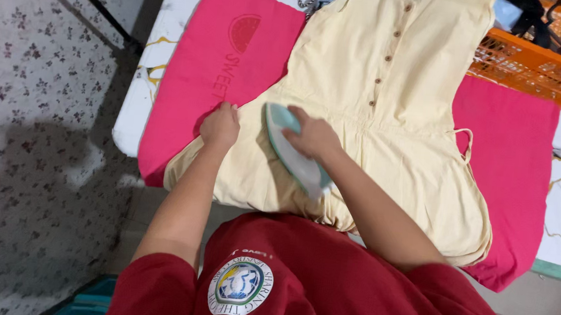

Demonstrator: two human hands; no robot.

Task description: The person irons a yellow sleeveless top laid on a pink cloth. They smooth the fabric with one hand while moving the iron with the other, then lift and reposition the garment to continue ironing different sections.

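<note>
On a white marble-patterned table (140,93), one pale yellow dress (390,119) lies spread flat over one bright pink cloth (513,162), as a person in a dark red shirt (323,287) leans over it with both bare arms out. The right hand (314,137) is wrapped around the handle of one teal and white iron (294,152), fingers curled tight about the grip, and the iron rests on the dress near its waist seam. The left hand (220,125) lies just beside the iron at the left edge of the dress, fingers bent and pressed together on the fabric where the yellow meets the pink. Five brown buttons (387,58) run down the front of the dress. One orange plastic crate (541,65) stands at the far right corner of the table, touching the pink cloth. A floral patterned floor (29,124) lies to the left.
</note>
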